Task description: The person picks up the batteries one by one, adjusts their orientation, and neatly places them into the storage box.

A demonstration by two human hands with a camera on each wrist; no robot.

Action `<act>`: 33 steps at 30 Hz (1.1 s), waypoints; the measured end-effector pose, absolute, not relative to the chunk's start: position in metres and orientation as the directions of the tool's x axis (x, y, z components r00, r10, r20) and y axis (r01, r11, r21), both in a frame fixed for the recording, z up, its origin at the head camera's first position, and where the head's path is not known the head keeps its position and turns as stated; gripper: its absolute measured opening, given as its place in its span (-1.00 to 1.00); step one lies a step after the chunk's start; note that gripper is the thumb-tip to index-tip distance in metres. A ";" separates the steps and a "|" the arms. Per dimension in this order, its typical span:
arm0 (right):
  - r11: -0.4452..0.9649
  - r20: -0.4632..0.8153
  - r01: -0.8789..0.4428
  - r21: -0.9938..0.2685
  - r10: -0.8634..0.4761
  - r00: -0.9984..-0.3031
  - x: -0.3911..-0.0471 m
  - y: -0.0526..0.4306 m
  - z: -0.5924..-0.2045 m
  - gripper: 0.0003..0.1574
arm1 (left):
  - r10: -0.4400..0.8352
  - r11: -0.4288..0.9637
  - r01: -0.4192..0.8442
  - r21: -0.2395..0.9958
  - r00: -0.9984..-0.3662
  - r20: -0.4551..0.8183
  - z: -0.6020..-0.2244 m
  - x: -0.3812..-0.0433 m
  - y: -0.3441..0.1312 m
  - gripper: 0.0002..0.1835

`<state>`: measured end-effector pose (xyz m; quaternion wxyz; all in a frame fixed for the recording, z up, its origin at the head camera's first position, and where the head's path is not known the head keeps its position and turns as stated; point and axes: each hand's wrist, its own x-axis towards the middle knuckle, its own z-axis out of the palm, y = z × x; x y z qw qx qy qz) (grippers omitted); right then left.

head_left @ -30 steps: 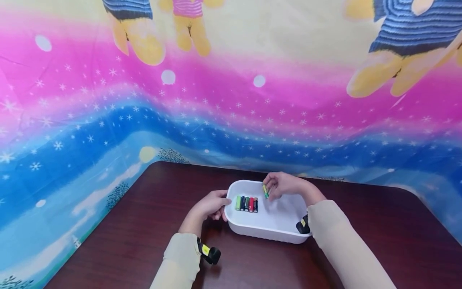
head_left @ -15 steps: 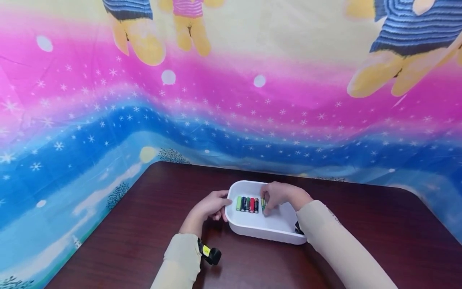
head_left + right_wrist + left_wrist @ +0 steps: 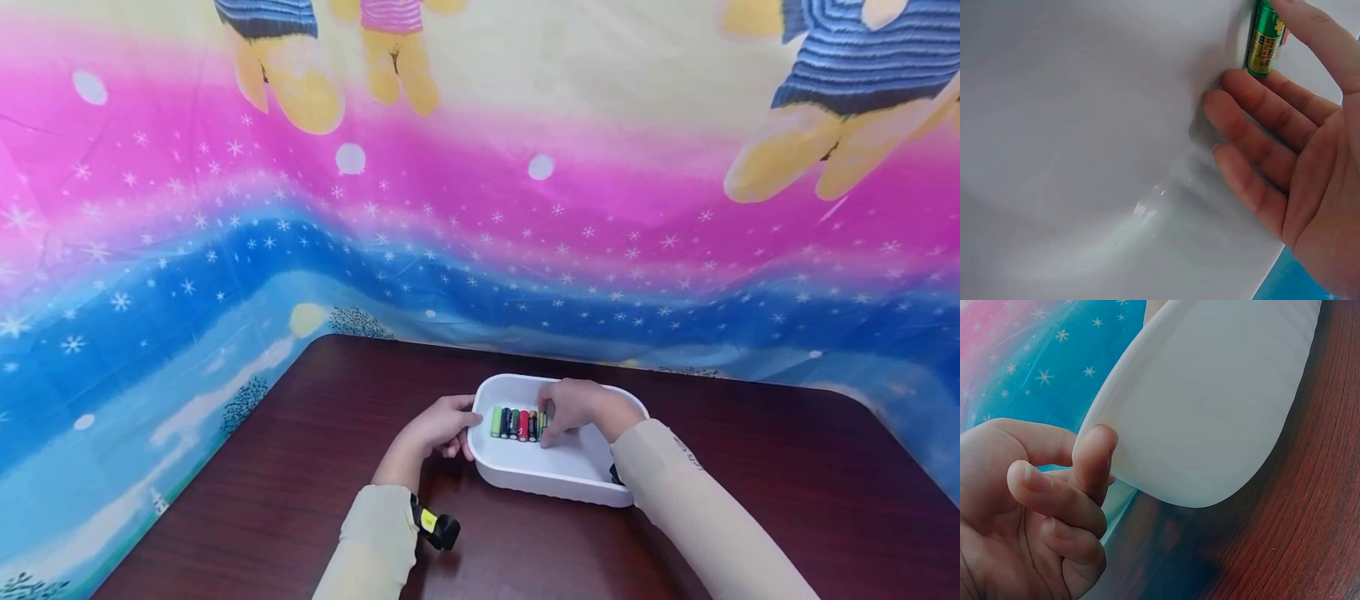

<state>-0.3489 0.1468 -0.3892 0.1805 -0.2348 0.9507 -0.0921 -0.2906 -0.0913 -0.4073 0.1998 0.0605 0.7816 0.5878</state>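
Note:
A white plastic basin (image 3: 555, 481) with rounded corners stands on the table. My left hand (image 3: 435, 423) grips its left rim; in the left wrist view the thumb and a finger (image 3: 1094, 459) pinch the edge while other fingers curl below. Inside the basin, my right hand (image 3: 581, 407) holds a green-and-gold battery (image 3: 1266, 40) between thumb and fingers. That battery is at the right end of a side-by-side row, close beside a black battery (image 3: 532, 426). Farther left in the row are a red battery (image 3: 523, 426), dark ones and a light green battery (image 3: 497, 422). The fingers partly hide the held battery.
The dark red-brown wooden table (image 3: 525, 550) extends around the basin. A printed cloth backdrop (image 3: 450, 208) with snowflakes and bears hangs behind it. A black wrist camera (image 3: 438, 525) is strapped on my left wrist, near the table.
My right hand has lowered the green-and-gold battery into the basin and moved it left, up against the row. The left hand has stayed on the rim.

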 end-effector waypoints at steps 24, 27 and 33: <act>0.665 -0.108 -0.284 -0.691 -0.483 -0.869 -0.341 0.216 -0.327 -0.49 | 0.342 0.307 -0.153 0.939 -0.903 -0.259 -0.406 -0.291 -0.080 -0.45; 0.663 -0.098 -0.273 -0.697 -0.465 -0.880 -0.334 0.245 -0.326 -0.52 | 0.336 0.308 -0.153 0.939 -0.906 -0.258 -0.406 -0.291 -0.083 -0.45; 0.634 -0.088 -0.300 -0.713 -0.504 -0.859 -0.318 0.298 -0.358 -0.45 | 0.316 0.310 -0.156 0.938 -0.913 -0.257 -0.407 -0.291 -0.092 -0.44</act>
